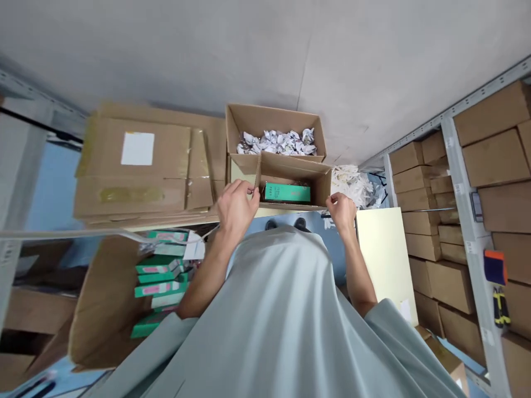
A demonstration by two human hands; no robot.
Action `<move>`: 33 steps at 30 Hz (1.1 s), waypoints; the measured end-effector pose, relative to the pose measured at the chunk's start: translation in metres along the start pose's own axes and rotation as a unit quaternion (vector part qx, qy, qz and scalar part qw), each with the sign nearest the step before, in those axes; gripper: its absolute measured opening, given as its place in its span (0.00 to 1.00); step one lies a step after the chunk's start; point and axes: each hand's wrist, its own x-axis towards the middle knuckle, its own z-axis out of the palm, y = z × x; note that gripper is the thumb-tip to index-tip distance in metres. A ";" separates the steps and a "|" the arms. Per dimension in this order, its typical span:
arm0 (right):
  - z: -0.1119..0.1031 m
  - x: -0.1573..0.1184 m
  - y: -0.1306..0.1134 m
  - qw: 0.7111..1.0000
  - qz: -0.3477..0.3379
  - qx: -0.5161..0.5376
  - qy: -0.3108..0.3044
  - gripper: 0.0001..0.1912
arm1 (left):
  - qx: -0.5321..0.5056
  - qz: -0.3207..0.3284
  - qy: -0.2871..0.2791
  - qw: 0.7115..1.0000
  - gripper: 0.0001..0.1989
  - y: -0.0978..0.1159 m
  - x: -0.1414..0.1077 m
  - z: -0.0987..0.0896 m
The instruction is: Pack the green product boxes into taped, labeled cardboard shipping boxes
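Taking the open carton (295, 164) as the clock's centre, a green box (287, 192) lies inside it, with pale lettering on its upper face. The left hand (238, 204) has its grip pinched together on the carton's near left edge, towards 8 o'clock. The right hand (342, 211) has its grip pinched on the near right corner, towards 4 o'clock; its fingertips look small here, so how much cardboard they clamp is hard to tell.

Just beyond, at 12 o'clock, stands a second carton (274, 117) holding crumpled paper (284, 142). Stacked cardboard (166, 157) bearing a white label (138, 148) lies at 9 o'clock. A large box (97, 298) at 8 o'clock holds more green boxes (160, 289). Pale shredded material (350, 185) heaps at 3 o'clock, and a cream table (384, 254) shows at 4 o'clock.
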 end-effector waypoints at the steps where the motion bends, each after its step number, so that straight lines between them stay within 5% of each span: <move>1: 0.000 0.004 -0.009 1.000 -0.012 -0.008 -0.004 0.15 | -0.001 -0.016 0.004 1.000 0.08 -0.007 -0.001 -0.003; 8: 0.001 0.030 -0.053 0.994 -0.072 -0.056 -0.055 0.14 | -0.001 -0.113 -0.005 0.994 0.08 -0.038 -0.008 -0.004; 15: 0.020 0.050 -0.070 0.972 -0.123 -0.121 -0.160 0.15 | 0.020 -0.158 -0.078 0.984 0.07 -0.038 -0.001 0.016; 19: 0.003 0.062 -0.079 0.967 -0.146 -0.117 -0.173 0.15 | 0.007 -0.169 -0.043 0.985 0.09 -0.032 0.019 0.014; 23: -0.024 0.087 -0.098 0.972 -0.191 -0.054 -0.124 0.15 | -0.002 -0.170 0.011 0.985 0.17 -0.024 0.052 0.009; 28: -0.024 0.148 -0.158 0.949 -0.297 -0.005 -0.102 0.13 | 0.006 -0.148 0.015 0.989 0.16 -0.020 0.094 0.012; 33: 0.031 0.213 -0.260 0.891 -0.422 0.003 -0.165 0.09 | -0.001 -0.139 -0.008 0.990 0.15 -0.022 0.112 0.021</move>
